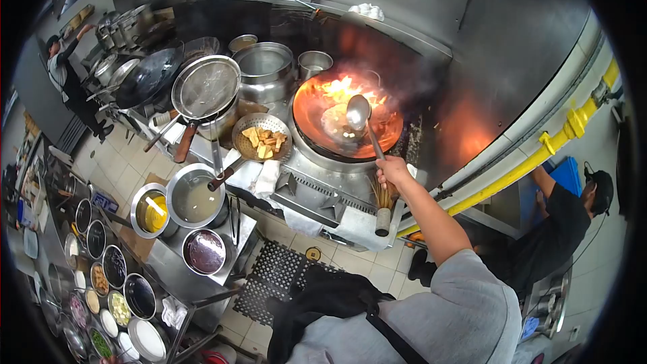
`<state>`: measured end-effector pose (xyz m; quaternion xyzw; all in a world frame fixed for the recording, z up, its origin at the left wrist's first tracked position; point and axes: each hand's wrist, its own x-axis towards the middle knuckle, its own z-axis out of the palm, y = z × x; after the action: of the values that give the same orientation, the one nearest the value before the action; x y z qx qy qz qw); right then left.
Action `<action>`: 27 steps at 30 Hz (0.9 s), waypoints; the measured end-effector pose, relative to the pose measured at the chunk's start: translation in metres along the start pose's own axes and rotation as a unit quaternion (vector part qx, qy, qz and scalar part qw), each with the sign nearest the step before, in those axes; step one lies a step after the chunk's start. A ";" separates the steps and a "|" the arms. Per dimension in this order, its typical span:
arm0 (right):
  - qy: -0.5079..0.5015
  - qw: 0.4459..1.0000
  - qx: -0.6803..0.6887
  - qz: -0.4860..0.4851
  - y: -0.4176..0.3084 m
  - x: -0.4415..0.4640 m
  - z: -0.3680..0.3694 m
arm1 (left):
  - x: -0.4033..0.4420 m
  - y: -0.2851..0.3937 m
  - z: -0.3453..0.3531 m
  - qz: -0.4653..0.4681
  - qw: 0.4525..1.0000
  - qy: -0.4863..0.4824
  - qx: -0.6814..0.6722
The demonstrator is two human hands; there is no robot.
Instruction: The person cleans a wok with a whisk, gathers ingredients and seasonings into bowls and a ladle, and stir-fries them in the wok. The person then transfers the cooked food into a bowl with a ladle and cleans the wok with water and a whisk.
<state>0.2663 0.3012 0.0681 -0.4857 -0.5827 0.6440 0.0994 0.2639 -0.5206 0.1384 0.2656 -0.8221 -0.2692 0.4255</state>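
Note:
My right hand (391,171) is closed around the handle of a metal ladle (358,112). The ladle's bowl is over a large wok (309,120) on the stove, where bright flames (340,87) rise from the far side. Some pale food lies at the bottom of the wok, partly hidden by the ladle and the glare. Just below my right hand stands a bamboo wok brush (383,219). A perforated strainer (283,152) holding golden fried pieces (264,141) rests left of the wok. My left hand is not in view.
A mesh strainer (206,87), a deep pot (264,71) and a dark wok (149,75) stand left. Bowls of liquid (195,195) sit nearer me; several ingredient containers (140,296) fill the lower left. One person (559,229) works at right, another (67,81) far left. A yellow pipe (519,170) runs along the right.

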 end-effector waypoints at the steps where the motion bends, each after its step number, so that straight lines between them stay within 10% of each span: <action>1: -0.001 1.000 0.005 0.002 0.006 0.002 -0.004 | -0.009 0.014 0.012 0.005 1.000 0.001 -0.001; 3: -0.068 0.997 0.041 0.020 0.015 0.006 -0.012 | -0.028 0.036 0.038 -0.159 0.950 -0.058 -0.264; 6: -0.056 0.998 -0.013 -0.023 0.027 0.025 -0.016 | -0.059 0.054 0.058 -0.064 0.934 -0.125 -0.328; 23: -0.094 0.993 0.072 0.020 0.028 0.013 0.001 | -0.136 0.090 0.092 -0.133 0.866 -0.247 -0.415; 27: -0.011 0.995 -0.031 -0.096 0.038 0.035 0.023 | -0.148 0.093 0.096 -0.108 0.848 -0.311 -0.414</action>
<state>0.2481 0.2989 0.0145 -0.4232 -0.6471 0.6188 0.1390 0.2374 -0.3343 0.0710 0.0542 -0.6896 -0.6978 0.1858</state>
